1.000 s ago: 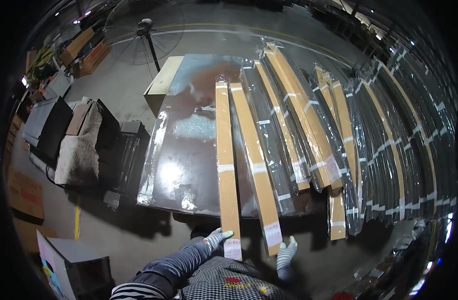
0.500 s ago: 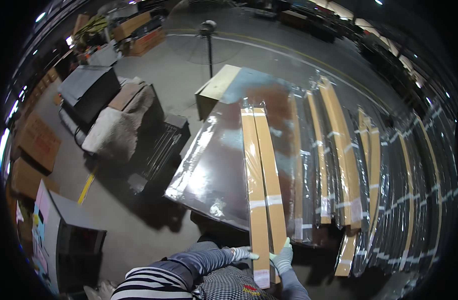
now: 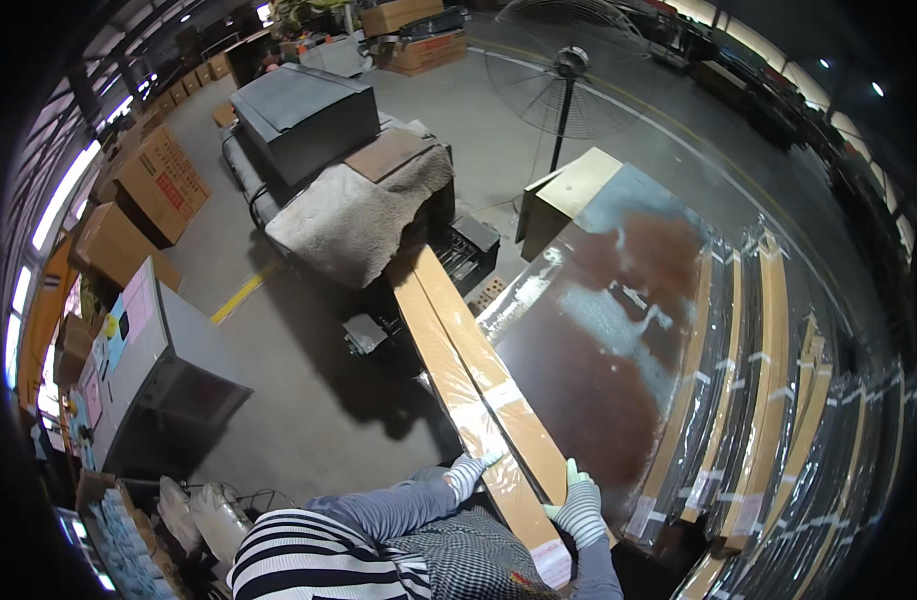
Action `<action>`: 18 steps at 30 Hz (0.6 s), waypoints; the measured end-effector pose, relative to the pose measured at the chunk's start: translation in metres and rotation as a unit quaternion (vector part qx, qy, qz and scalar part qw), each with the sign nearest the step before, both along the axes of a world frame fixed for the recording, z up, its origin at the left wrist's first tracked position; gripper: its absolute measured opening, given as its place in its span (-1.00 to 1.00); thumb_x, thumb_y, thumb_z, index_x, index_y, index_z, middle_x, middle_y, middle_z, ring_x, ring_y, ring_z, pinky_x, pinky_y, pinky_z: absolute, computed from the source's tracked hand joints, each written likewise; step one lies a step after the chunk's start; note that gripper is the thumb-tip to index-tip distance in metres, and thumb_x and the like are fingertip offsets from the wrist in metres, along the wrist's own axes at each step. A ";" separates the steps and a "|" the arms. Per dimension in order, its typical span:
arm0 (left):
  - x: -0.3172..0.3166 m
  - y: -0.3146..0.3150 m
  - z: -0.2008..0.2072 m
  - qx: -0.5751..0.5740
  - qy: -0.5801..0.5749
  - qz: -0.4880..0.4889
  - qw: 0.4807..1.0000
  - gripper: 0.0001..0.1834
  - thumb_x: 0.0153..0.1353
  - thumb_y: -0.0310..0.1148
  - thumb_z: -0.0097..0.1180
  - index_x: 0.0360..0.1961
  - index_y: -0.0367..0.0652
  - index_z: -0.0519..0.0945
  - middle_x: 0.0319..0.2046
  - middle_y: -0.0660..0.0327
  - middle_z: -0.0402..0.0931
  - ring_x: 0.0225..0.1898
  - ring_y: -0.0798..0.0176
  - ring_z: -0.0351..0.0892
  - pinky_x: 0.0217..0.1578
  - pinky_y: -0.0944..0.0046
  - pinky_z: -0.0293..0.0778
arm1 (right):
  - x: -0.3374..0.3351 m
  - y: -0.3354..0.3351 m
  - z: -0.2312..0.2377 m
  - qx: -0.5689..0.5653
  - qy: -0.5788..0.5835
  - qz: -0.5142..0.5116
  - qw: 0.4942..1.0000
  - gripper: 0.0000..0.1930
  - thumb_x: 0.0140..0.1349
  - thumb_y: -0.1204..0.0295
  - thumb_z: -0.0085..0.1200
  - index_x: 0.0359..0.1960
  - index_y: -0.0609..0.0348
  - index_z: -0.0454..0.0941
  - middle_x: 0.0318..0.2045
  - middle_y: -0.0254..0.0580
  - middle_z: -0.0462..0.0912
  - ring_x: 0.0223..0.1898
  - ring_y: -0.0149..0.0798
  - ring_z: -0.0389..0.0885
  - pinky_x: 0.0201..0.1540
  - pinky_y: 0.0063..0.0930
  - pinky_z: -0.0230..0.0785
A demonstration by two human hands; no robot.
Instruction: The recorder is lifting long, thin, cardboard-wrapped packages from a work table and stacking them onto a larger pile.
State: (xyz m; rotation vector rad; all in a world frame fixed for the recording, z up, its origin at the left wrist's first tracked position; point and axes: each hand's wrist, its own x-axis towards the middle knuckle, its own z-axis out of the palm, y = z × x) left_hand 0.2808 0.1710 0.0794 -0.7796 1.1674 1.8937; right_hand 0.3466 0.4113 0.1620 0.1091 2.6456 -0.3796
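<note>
- Cardboard strips [image 3: 464, 400]: two, long, side by side, aslant left of the counter [image 3: 589, 400], far ends toward a draped grey cloth [image 3: 339, 225].
- Left hand [image 3: 471, 476]: gripping left strip's outer edge.
- Right hand [image 3: 582, 508]: clasping right strip's near end.

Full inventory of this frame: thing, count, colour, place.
Held long packs: two, tan, side by side, centre
Other long packs: many, tan and dark, right
Table: one, brown and pale blue, right of centre
Low box: one, cream top, table's far-left corner
Fan: one, dark, beyond table
Fleecy cloth: one, grey, left of table
Metal box: one, dark grey, behind cloth
Cabinet: one, grey, left
Cartons: several, brown, far left and top
Floor stripe: at least one, yellow, left
Far background: too dark to count
Apron: one, checked, bottom
Sleeves: two, grey-blue, bottom
Left grip: one, striped glove, on left pack
Right grip: one, striped glove, on right pack
</note>
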 end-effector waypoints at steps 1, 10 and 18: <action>-0.007 -0.005 0.002 0.017 -0.010 0.023 1.000 -0.51 0.22 -0.20 0.34 0.15 -0.05 0.53 -0.08 0.23 0.66 -0.08 0.19 0.67 -0.13 0.15 0.63 | -0.018 -0.004 0.012 0.014 0.009 0.018 1.000 0.19 -0.26 0.06 0.48 0.41 0.32 0.09 -0.05 0.19 0.57 0.00 0.11 0.58 0.07 -0.10 0.46; -0.108 -0.044 -0.022 -0.003 0.174 0.210 0.962 -0.38 0.27 -0.21 0.30 0.30 -0.06 0.34 0.01 0.20 0.60 -0.08 0.21 0.66 -0.19 0.13 0.67 | -0.151 -0.067 0.042 0.040 -0.003 0.067 0.997 0.15 -0.14 -0.02 0.43 0.44 0.25 0.07 -0.04 0.17 0.57 -0.01 0.04 0.61 0.07 -0.12 0.45; -0.182 -0.092 -0.067 0.020 0.176 0.282 0.943 -0.39 0.25 -0.33 0.27 0.28 -0.13 0.32 -0.02 0.14 0.56 -0.05 0.18 0.59 -0.11 0.13 0.61 | -0.235 -0.105 0.016 0.003 0.049 0.075 0.996 0.05 -0.18 0.06 0.45 0.36 0.12 0.14 -0.05 0.10 0.59 0.02 0.06 0.61 0.11 -0.13 0.46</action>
